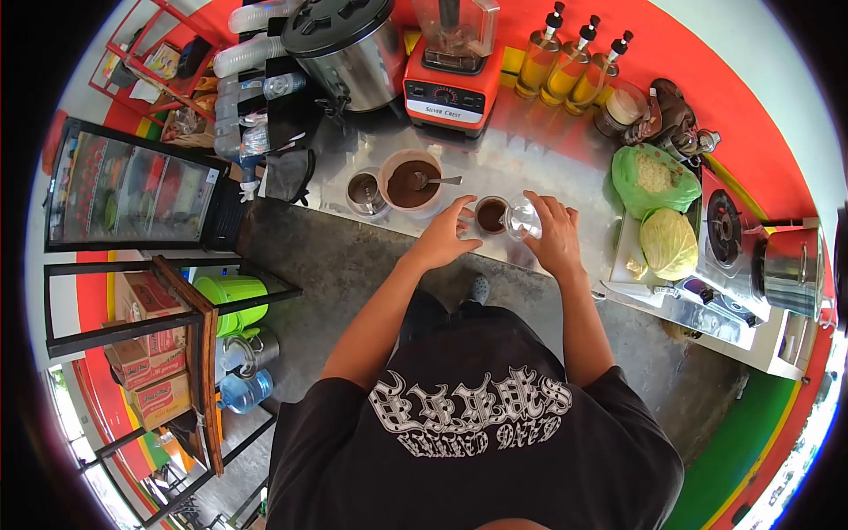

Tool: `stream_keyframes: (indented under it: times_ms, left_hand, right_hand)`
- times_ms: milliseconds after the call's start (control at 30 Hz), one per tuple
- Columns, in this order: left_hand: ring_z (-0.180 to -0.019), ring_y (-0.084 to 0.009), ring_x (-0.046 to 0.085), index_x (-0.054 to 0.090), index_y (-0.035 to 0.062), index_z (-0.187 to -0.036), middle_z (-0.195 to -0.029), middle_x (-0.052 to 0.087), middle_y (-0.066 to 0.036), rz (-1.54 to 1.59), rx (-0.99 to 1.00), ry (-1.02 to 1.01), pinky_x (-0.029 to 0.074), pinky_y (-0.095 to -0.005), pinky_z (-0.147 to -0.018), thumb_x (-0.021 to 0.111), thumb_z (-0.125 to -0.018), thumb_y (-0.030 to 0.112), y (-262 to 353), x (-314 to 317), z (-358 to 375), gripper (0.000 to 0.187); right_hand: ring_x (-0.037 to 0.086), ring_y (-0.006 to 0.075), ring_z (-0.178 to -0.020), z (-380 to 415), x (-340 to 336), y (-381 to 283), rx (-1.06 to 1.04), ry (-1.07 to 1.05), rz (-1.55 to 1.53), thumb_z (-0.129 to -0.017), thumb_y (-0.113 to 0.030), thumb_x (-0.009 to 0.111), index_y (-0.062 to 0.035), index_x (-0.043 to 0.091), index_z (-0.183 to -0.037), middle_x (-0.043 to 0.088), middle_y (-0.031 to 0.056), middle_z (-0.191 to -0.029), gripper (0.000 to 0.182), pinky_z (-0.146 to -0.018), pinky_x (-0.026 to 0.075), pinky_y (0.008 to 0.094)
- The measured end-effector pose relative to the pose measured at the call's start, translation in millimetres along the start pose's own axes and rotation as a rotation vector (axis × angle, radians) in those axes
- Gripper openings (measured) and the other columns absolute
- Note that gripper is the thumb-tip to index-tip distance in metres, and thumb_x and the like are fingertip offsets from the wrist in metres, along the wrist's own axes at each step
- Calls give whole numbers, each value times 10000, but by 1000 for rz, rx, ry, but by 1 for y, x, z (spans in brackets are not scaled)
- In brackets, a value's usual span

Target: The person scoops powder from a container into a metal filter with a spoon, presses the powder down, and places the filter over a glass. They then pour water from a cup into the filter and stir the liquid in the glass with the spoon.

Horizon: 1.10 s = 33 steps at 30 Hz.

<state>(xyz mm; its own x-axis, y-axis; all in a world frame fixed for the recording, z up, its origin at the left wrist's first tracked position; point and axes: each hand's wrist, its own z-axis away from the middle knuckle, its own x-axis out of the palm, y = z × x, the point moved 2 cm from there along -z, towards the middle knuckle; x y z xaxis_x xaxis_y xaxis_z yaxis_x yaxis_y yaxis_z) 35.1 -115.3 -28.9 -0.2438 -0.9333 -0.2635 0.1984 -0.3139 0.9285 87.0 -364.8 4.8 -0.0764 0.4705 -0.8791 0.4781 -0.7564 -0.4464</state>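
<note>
On the steel counter a small cup of dark brown contents (490, 215) stands between my hands. My left hand (446, 235) is beside the cup's left side, thumb and fingers apart, holding nothing. A clear glass (521, 218) is in the grip of my right hand (552, 231), tilted towards the cup, its rim close to the cup's right edge. Left of my left hand sits a pale tub of brown powder (412, 184) with a metal spoon (439, 180) in it. Beside the tub is a metal-rimmed container (365, 192).
Behind are a red blender (449, 93), a large steel urn (344, 62) and pump bottles (565, 72). At right lie a cabbage (669, 244), a green bag (654, 171) and a stove (726, 228). The counter's front edge (521, 261) runs below my hands.
</note>
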Motion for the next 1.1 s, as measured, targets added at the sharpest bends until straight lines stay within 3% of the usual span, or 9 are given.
stream_keyframes:
  times_ms: [133, 467, 567, 733, 767, 1033, 1100]
  left_hand:
    - [-1157, -258, 644, 369, 103, -1595, -1382, 617, -140, -8, -4, -5, 536, -400, -1055, 868, -827, 100, -1, 1, -2, 916]
    - [-1134, -259, 649, 378, 111, -1601, -1431, 554, -157, -29, 35, 43, 552, -399, -1031, 867, -820, 86, 1, 0, -5, 922]
    - [-1136, -261, 648, 375, 117, -1606, -1441, 544, -162, -48, 48, 42, 554, -402, -1027, 868, -824, 88, 1, 0, -7, 926]
    - [-1166, -282, 662, 382, 133, -1604, -1449, 556, -175, 12, 56, 49, 562, -418, -1000, 867, -828, 109, -11, 0, -14, 916]
    - [-1170, -281, 665, 380, 132, -1606, -1455, 557, -181, 24, 53, 57, 564, -420, -999, 863, -837, 111, -11, 0, -14, 908]
    - [-1201, -264, 655, 395, 108, -1602, -1491, 578, -165, 54, 54, 77, 558, -412, -1011, 771, -930, 70, -13, -5, -15, 771]
    - [-1207, -254, 652, 411, 94, -1592, -1515, 575, -158, 58, 50, 87, 557, -411, -1015, 751, -945, 65, -17, -8, -14, 731]
  right_hand:
    - [609, 304, -1213, -2, -1, 0, 13, -13, -4, -825, -180, 829, -205, 534, -1513, 621, 95, -1308, 749, -1110, 364, 513]
    - [615, 298, -1230, -4, 8, 14, 150, 15, -250, -779, -152, 832, -183, 539, -1504, 641, 92, -1279, 783, -1086, 371, 458]
    - [643, 332, -1221, -2, 20, 24, 197, 64, -359, -759, -116, 834, -169, 536, -1504, 663, 125, -1271, 805, -1072, 428, 465]
    - [667, 344, -1272, 0, 35, 32, 322, 134, -700, -752, -51, 857, -112, 517, -1508, 673, 191, -1386, 831, -1065, 511, 404]
    - [644, 309, -1325, 0, 39, 34, 325, 141, -730, -762, -72, 880, -79, 513, -1503, 654, 182, -1435, 827, -1091, 498, 401]
    - [602, 296, -1374, 3, 54, 40, 343, 275, -741, -755, -113, 930, -55, 484, -1522, 651, 178, -1432, 889, -1113, 488, 392]
    - [605, 349, -1358, 8, 53, 39, 414, 226, -681, -739, -125, 933, -53, 463, -1536, 624, 218, -1450, 928, -1115, 489, 428]
